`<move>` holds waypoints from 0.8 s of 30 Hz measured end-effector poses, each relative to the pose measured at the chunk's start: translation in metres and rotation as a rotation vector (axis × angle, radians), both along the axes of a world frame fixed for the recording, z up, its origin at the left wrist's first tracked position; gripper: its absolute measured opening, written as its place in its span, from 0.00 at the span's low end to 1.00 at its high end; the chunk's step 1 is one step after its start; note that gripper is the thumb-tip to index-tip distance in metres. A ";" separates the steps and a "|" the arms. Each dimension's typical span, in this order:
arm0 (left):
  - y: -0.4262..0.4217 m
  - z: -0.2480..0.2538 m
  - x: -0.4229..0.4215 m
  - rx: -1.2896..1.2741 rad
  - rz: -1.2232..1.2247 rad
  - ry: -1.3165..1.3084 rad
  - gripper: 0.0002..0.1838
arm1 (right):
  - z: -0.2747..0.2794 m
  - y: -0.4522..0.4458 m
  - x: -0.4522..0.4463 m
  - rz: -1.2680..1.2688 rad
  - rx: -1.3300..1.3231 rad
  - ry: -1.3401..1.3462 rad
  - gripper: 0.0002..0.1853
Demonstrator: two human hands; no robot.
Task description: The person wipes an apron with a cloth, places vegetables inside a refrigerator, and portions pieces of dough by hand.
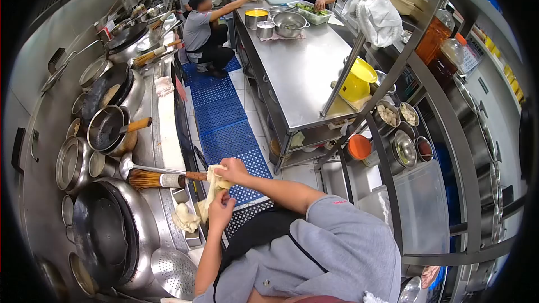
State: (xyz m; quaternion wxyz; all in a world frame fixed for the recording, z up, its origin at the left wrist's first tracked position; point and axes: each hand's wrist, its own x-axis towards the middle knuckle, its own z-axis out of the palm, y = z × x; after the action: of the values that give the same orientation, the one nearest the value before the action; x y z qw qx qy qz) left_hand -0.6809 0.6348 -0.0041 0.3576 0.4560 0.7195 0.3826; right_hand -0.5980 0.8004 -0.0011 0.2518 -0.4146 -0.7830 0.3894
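A damp-looking, pale yellow cloth hangs bunched between my two hands. My right hand is closed around its upper part. Lower down, my left hand pinches the cloth with bent fingers. Just left of the cloth lies the wooden end of a long-handled ladle; I cannot tell whether the cloth touches it. A bamboo wok brush with a white-wrapped handle rests beside the ladle. Another crumpled cloth sits on the edge of a narrow metal container below my hands.
A large black wok and a perforated skimmer are on the stove at left. A steel table carries pots and a yellow container. One person crouches by blue mats. Metal rack bars stand right.
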 end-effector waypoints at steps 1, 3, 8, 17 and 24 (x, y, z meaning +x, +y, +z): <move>0.003 -0.005 -0.006 0.017 0.063 -0.274 0.20 | 0.001 0.001 0.000 -0.040 -0.020 0.052 0.22; 0.004 -0.017 -0.020 -0.165 0.328 -0.932 0.22 | 0.006 -0.005 0.000 0.021 -0.031 0.018 0.22; 0.000 -0.121 -0.031 0.157 0.392 -1.351 0.31 | 0.017 -0.053 -0.002 0.692 -0.082 0.000 0.19; 0.010 -0.015 0.012 0.326 0.486 -1.657 0.29 | 0.002 -0.107 -0.052 -0.026 -0.486 0.142 0.17; 0.024 -0.007 0.018 0.471 0.366 -1.706 0.25 | -0.006 -0.056 -0.041 0.190 0.186 0.081 0.10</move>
State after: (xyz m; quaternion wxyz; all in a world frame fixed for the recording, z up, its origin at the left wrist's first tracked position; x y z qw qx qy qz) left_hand -0.6629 0.6585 -0.0106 0.6006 -0.0425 0.1743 0.7792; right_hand -0.6394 0.7448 -0.0066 0.2825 -0.2973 -0.8407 0.3537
